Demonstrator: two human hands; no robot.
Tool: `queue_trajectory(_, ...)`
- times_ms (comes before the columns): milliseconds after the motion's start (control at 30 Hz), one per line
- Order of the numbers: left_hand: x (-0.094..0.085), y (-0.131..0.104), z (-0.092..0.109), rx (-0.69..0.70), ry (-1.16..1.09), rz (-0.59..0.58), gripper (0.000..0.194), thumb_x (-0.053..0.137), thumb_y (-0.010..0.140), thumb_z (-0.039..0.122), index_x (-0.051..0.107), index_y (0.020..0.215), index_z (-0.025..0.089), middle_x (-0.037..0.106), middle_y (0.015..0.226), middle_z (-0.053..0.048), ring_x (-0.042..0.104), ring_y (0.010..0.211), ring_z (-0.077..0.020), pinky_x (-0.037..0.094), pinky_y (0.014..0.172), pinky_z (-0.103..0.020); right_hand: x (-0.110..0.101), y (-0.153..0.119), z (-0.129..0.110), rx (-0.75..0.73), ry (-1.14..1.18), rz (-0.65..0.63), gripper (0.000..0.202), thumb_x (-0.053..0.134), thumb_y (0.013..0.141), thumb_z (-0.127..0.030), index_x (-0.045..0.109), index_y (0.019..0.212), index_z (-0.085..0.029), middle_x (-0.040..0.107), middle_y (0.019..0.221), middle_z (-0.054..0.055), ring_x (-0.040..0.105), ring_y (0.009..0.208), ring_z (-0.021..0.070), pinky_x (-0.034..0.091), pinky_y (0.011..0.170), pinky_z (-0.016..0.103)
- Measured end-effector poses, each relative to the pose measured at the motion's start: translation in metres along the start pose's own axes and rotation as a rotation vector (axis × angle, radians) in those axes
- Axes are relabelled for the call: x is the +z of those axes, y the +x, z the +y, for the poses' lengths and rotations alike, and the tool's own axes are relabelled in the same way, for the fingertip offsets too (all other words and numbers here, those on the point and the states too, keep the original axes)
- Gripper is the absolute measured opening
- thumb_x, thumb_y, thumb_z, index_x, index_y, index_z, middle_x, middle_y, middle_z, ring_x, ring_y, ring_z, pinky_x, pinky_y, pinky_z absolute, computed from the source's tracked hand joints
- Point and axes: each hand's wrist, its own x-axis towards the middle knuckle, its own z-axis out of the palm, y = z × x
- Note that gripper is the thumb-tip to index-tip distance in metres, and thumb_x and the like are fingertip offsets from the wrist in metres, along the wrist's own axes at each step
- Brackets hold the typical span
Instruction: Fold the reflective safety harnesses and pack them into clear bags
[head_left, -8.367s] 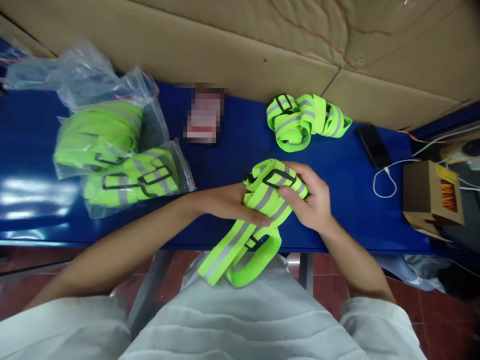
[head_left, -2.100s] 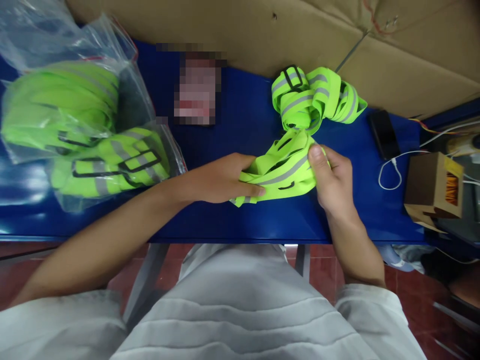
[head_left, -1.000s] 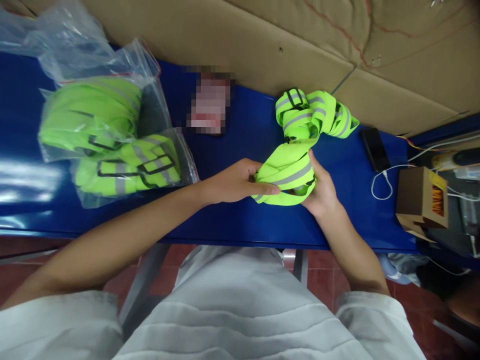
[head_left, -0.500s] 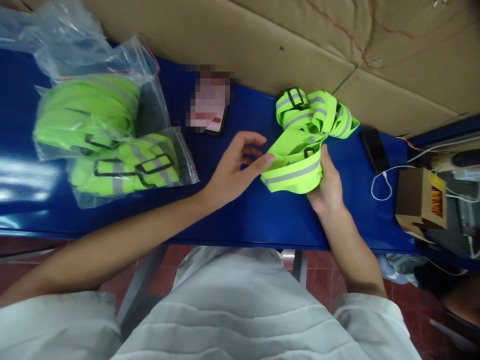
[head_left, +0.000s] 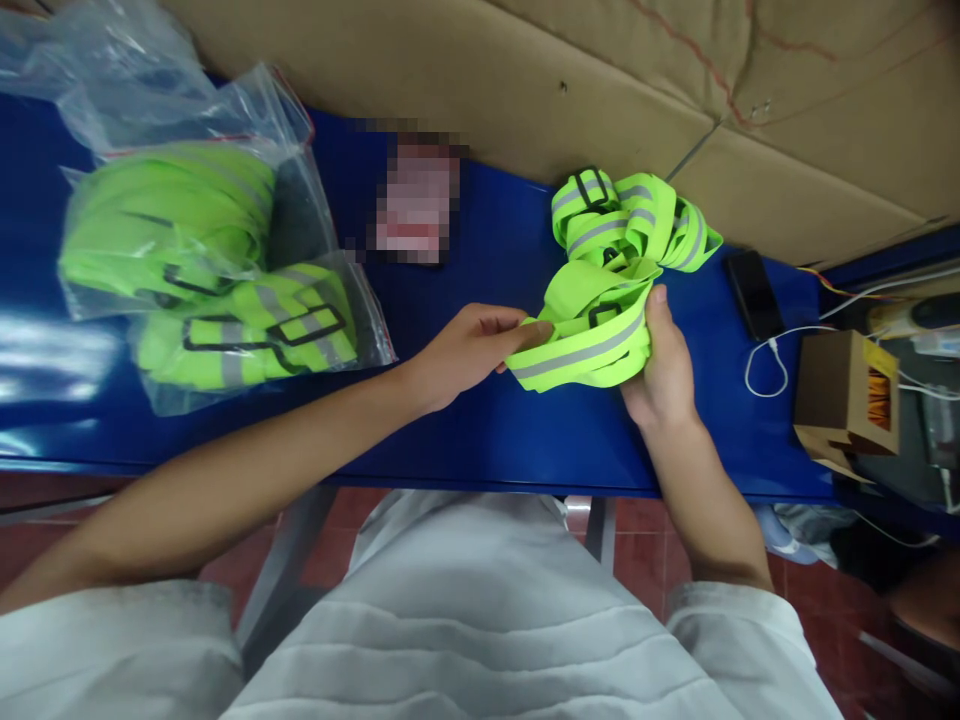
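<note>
A neon-yellow reflective strap (head_left: 581, 350) with a grey stripe and a black buckle lies looped between my two hands above the blue table. My left hand (head_left: 472, 350) pinches the loop's left end between thumb and fingers. Wrapped round the right end is my right hand (head_left: 664, 360), thumb on top and the other fingers hidden beneath the strap. Just behind, more bundled reflective straps (head_left: 634, 220) with black buckles rest on the table against the cardboard.
Clear plastic bags (head_left: 315, 220) of similar straps lie at the left. A blurred-out phone-like object (head_left: 416, 195) is at the back. To the right are a black phone (head_left: 752, 295), a white cable (head_left: 784, 370) and a small cardboard box (head_left: 844, 395). Cardboard (head_left: 480, 80) lines the table's back.
My left hand has closed from an open, spread pose onto the strap's left end and drawn it slightly left. My right hand keeps its hold.
</note>
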Motion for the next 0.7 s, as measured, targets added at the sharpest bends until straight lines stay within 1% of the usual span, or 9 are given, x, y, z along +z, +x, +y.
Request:
queue_trajectory(67,0.000,0.001,-0.001,0.013,-0.001,0.029,0.042,0.075,0.086,0.048,0.058,0.066,0.017,0.045,0.062,0.004,0.039,0.060,-0.0085,0.029,0.054,-0.023,-0.002,0.002,-0.001,0.027,0.006,0.001,0.039,0.065,0.095,-0.061,0.075,0.116,-0.031,0.075,0.132,0.001,0.067,0.133,0.0250,0.059,0.107,0.040)
queue_trajectory(133,-0.001,0.004,-0.003,0.068,-0.075,0.074,0.031,0.070,0.089,0.046,0.062,0.078,0.018,0.053,0.073,0.003,0.048,0.067,-0.0098,0.038,0.059,-0.022,-0.003,0.004,-0.002,0.034,0.006,0.013,0.040,0.062,0.096,-0.062,0.074,0.119,-0.031,0.074,0.134,0.000,0.065,0.134,0.0243,0.059,0.107,0.039)
queue_trajectory(233,-0.006,0.009,-0.010,0.186,-0.160,0.101,0.024,0.063,0.090,0.038,0.063,0.106,0.020,0.065,0.109,-0.003,0.062,0.096,-0.0147,0.050,0.078,-0.023,-0.002,0.005,-0.003,0.015,0.005,0.021,0.040,0.059,0.097,-0.063,0.072,0.121,-0.033,0.073,0.134,-0.001,0.066,0.134,0.0229,0.058,0.106,0.039)
queue_trajectory(367,-0.013,0.004,-0.015,0.550,0.149,0.079,0.058,0.073,0.082,0.037,0.053,0.135,0.026,0.051,0.152,-0.010,0.052,0.136,-0.0264,0.049,0.106,-0.036,-0.001,0.003,-0.003,-0.030,-0.097,0.027,0.041,0.055,0.098,-0.064,0.073,0.118,-0.033,0.076,0.125,-0.001,0.069,0.125,0.0232,0.059,0.099,0.039)
queue_trajectory(433,-0.013,-0.003,-0.012,0.746,0.323,0.082,0.079,0.080,0.079,0.044,0.044,0.148,0.028,0.039,0.163,-0.012,0.043,0.147,-0.0319,0.043,0.115,-0.044,-0.002,0.000,-0.003,-0.117,-0.212,0.058,0.039,0.058,0.098,-0.063,0.076,0.109,-0.031,0.077,0.109,0.000,0.072,0.111,0.0232,0.060,0.091,0.037)
queue_trajectory(467,-0.012,-0.005,-0.009,0.779,0.360,0.081,0.089,0.083,0.078,0.048,0.039,0.153,0.029,0.033,0.167,-0.013,0.040,0.150,-0.0334,0.039,0.119,-0.047,-0.003,-0.002,-0.003,-0.175,-0.290,0.073,0.037,0.060,0.097,-0.062,0.076,0.102,-0.029,0.076,0.099,0.000,0.073,0.101,0.0225,0.059,0.086,0.035)
queue_trajectory(533,-0.008,-0.008,-0.004,0.711,0.319,0.057,0.107,0.089,0.073,0.053,0.031,0.159,0.030,0.031,0.169,-0.015,0.038,0.153,-0.0340,0.036,0.123,-0.048,-0.005,-0.007,-0.005,-0.287,-0.459,0.070,0.038,0.062,0.096,-0.061,0.075,0.090,-0.027,0.069,0.081,-0.001,0.068,0.082,0.0195,0.056,0.076,0.032)
queue_trajectory(600,-0.006,-0.006,-0.001,0.502,0.203,-0.001,0.111,0.094,0.067,0.053,0.035,0.159,0.029,0.046,0.160,-0.015,0.048,0.147,-0.0330,0.043,0.118,-0.044,-0.006,-0.013,-0.008,-0.369,-0.581,0.007,0.039,0.061,0.097,-0.061,0.073,0.088,-0.025,0.063,0.074,-0.002,0.061,0.071,0.0168,0.051,0.068,0.030)
queue_trajectory(700,-0.007,0.000,0.001,0.202,0.151,-0.198,0.080,0.093,0.067,0.050,0.064,0.135,0.020,0.073,0.122,-0.008,0.069,0.113,-0.0281,0.056,0.093,-0.034,-0.009,-0.021,-0.011,-0.477,-0.672,-0.092,0.032,0.061,0.099,-0.056,0.075,0.097,-0.027,0.061,0.070,-0.003,0.054,0.062,0.0148,0.045,0.061,0.030)
